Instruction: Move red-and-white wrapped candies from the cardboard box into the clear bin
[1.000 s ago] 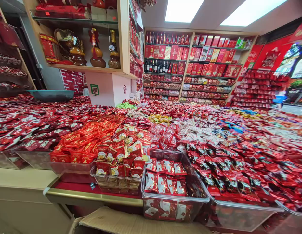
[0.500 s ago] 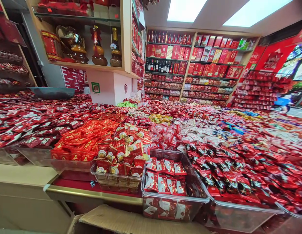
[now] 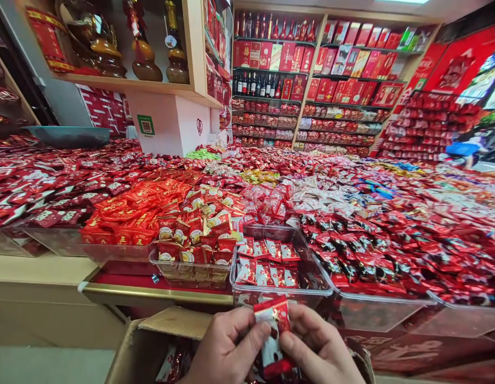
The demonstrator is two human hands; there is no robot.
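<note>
Between my two hands is a small red and white candy packet, held upright above a cardboard box. My left hand pinches its left side, thumb on the front. My right hand grips the right edge with thumb and fingers. Below, the open cardboard box contains more red and white packets, partly hidden by my hands. Just beyond stands a clear plastic bin, where similar packets lie in rows along its left part.
Left of that bin, another clear bin holds durian-labelled packets, beside a pile of orange-red packets. Dark red shiny packets heap up on the right. A gold-edged counter runs behind the box. Shelves of bottles and gift boxes stand at the back.
Both hands have come into view from below, holding the packet. The view has tilted down, showing more of the cardboard box and its contents.
</note>
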